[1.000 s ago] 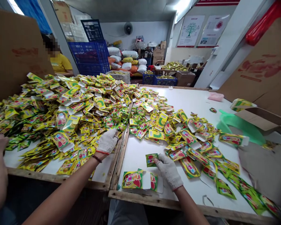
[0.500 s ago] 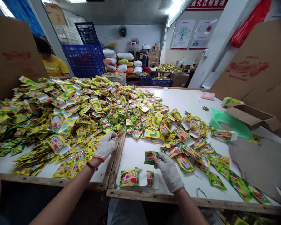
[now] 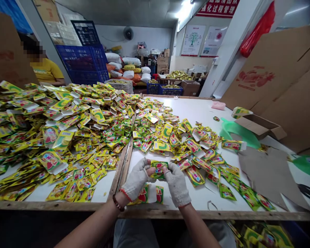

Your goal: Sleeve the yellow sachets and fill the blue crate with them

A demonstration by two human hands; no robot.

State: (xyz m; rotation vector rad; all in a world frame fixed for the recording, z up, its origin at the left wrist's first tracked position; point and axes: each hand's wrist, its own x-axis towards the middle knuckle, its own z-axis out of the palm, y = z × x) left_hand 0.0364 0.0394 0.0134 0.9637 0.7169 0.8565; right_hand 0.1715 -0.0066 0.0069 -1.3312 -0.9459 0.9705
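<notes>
Both my hands wear white knit gloves and meet over the near edge of the white table (image 3: 201, 110). My left hand (image 3: 136, 179) and my right hand (image 3: 176, 182) pinch the two ends of one small green and yellow sachet (image 3: 158, 168), held just above the table top. Under my hands lies a flat printed card pack (image 3: 148, 194) with red fruit on it. A large heap of similar yellow-green sachets and card packs (image 3: 67, 127) covers the left table and spreads over the right one.
A person in a yellow shirt (image 3: 45, 70) sits behind the heap at far left. A green plastic scoop (image 3: 235, 131), a small open carton (image 3: 258, 124) and flat cardboard (image 3: 271, 172) lie at right. Blue crates (image 3: 82, 62) stand behind.
My left hand left the heap on the left table and came across to the sachet that my right hand held. Both hands now grip it. The camera has turned slightly right.
</notes>
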